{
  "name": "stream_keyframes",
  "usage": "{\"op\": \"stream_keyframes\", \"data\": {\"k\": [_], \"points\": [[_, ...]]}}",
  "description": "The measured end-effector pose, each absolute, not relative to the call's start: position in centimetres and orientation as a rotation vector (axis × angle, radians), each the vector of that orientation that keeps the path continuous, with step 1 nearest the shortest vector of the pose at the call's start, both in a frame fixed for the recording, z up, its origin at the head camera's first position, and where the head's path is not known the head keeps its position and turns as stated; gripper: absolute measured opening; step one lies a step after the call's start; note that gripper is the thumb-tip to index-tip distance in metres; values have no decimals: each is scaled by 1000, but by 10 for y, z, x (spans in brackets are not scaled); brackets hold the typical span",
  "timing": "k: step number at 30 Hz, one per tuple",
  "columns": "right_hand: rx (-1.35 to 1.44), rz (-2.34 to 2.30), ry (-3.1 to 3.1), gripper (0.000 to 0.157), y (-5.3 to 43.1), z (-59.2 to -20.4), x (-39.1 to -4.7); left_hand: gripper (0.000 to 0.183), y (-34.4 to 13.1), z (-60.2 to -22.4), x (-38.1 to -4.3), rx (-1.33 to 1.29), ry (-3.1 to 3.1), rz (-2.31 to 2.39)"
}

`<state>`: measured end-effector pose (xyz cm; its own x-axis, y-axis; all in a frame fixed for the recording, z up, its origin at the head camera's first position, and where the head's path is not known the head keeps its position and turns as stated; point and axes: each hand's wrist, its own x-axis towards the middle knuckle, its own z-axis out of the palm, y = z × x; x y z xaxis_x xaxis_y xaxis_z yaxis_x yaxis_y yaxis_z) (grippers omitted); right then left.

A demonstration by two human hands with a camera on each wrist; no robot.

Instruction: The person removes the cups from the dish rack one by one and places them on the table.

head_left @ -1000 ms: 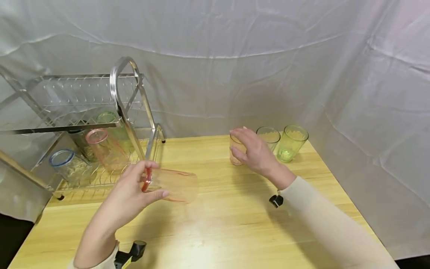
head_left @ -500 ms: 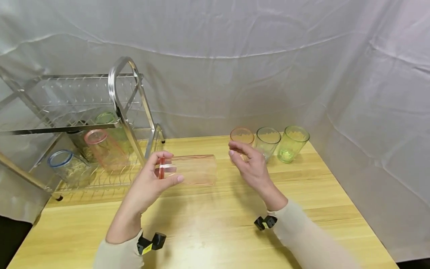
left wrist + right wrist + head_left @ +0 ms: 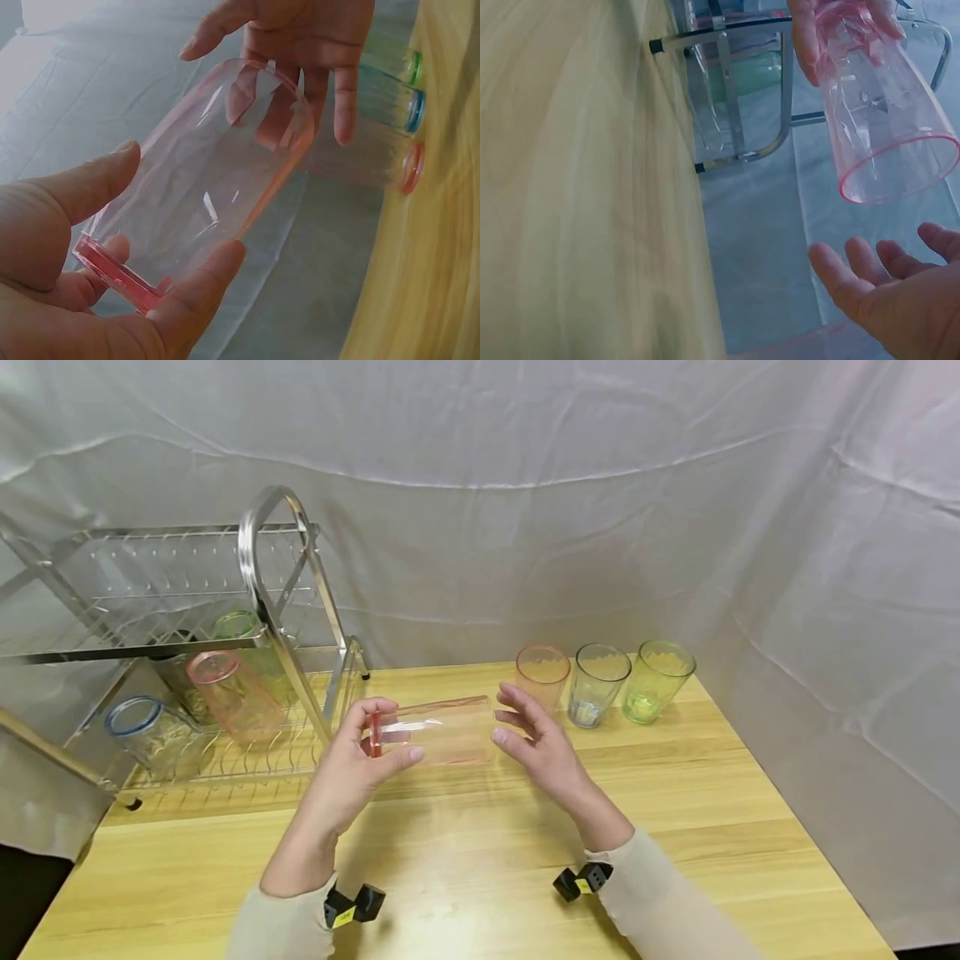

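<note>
My left hand (image 3: 347, 781) grips a clear pink glass tumbler (image 3: 453, 739) around its thick red base, thumb on the near side. The tumbler lies sideways in the air above the table, its mouth pointing right. Past that mouth is my right hand (image 3: 551, 764), fingers spread and slightly bent, holding nothing. In the right wrist view, a gap shows between the tumbler's pink rim (image 3: 900, 196) and the right fingertips (image 3: 829, 262). The left wrist view shows the left fingers wrapped about the base, with the right hand (image 3: 307, 37) behind the rim.
An orange-pink glass (image 3: 542, 672), a grey-blue glass (image 3: 597, 689) and a green glass (image 3: 656, 685) stand upright in a row at the back right. A metal two-tier dish rack (image 3: 258, 560) on the left holds several upturned glasses, including a blue-rimmed one (image 3: 150, 735).
My left hand has carried the tumbler rightward, away from the rack, and levelled it. The right hand has drawn back from the orange-pink glass, coming nearer and left to the tumbler's mouth.
</note>
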<state>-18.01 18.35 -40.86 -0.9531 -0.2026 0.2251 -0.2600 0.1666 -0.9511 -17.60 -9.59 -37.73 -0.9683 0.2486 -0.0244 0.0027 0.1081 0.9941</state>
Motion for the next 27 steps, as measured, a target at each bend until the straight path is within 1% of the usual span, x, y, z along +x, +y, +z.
{"op": "stream_keyframes", "data": {"k": [7,10,17,21,27], "points": [[545,2193,-2280,81,178,-415,-178,68,-90,-381,-177,257,2147,1989],[578,2302,-2217,84,175,-416,-179,69,-89,-383,-177,258,2133,1997],[563,2406,-2156,81,175,-416,-179,68,-88,-386,-180,266,2081,2020],[568,2361,-2188,80,177,-415,-180,66,-88,-389,-181,283,2077,2001],[545,2233,-2251,79,181,-413,-179,69,-88,-397,-186,341,2152,1905]]}}
